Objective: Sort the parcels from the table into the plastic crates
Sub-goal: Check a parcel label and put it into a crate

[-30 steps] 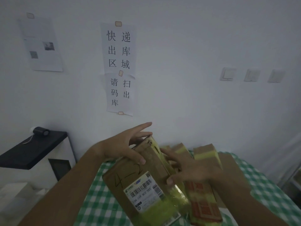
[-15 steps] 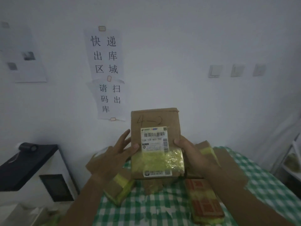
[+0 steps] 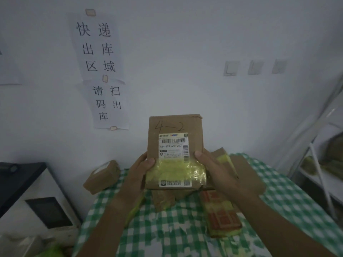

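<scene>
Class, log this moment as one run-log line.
stage: label check | parcel: upright, marked 4-2 | left hand: grips it | right hand: grips it | table: more parcels

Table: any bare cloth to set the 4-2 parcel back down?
Free: checked cloth between the forearms, below the small brown parcel; also the strip right of the red-printed parcel. Crowded: far end behind the held parcel, gripped by left hand and right hand.

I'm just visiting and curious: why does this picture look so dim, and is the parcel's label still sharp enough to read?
Head view: the lighting is dim and bluish. The held parcel, gripped by the left hand and right hand, shows a sharp barcode and handwritten "4-2". Its yellow tape shows slight glare. The wall switches smear, and the edges bend from the wide lens.
</scene>
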